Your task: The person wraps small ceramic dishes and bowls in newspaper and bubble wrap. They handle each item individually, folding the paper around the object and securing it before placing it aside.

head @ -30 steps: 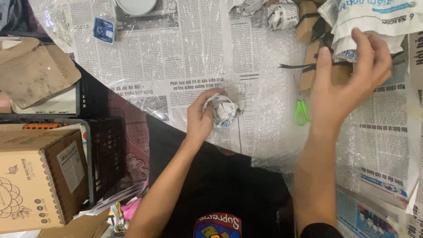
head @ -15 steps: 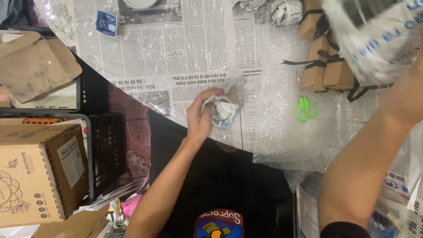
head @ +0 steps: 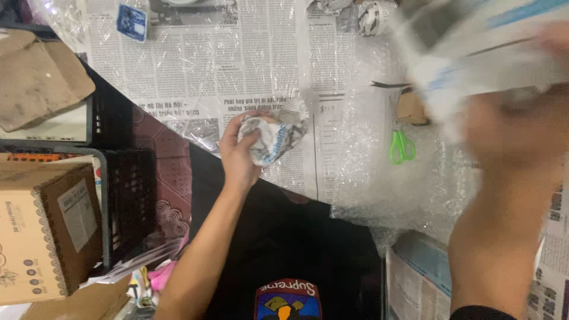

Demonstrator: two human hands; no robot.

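Newspaper-wrapped bundle [head: 269,139]: your left hand [head: 240,155] has it, fingers curled around its left side and thumb over the top, pressing it down on the bubble wrap [head: 367,154] and newspaper sheets [head: 195,65] that cover the table. The bundle sits near the table's front edge, just above your forearm, and looks crumpled and roundish, with clear film over part of it.

Your right hand [head: 521,127] is raised at the right of the view and badly blurred. It is up against a bundle of folded newspapers [head: 480,53], white with a blue stripe, but you cannot tell from this view whether the fingers are closed on it or spread.

Green-handled scissors [head: 402,146] lie on the bubble wrap between your two hands, well apart from the wrapped bundle. Just above them is a brown cardboard piece [head: 412,109] with a dark strap across it. A small blue card [head: 131,22] lies on the newspaper at the far left of the table, and more wrapped lumps [head: 370,15] sit at the far edge.

Off the table to your left stand a black plastic crate [head: 127,195], a brown cardboard box [head: 41,231] with a lace-pattern trim, and flattened cardboard [head: 35,77] behind them.
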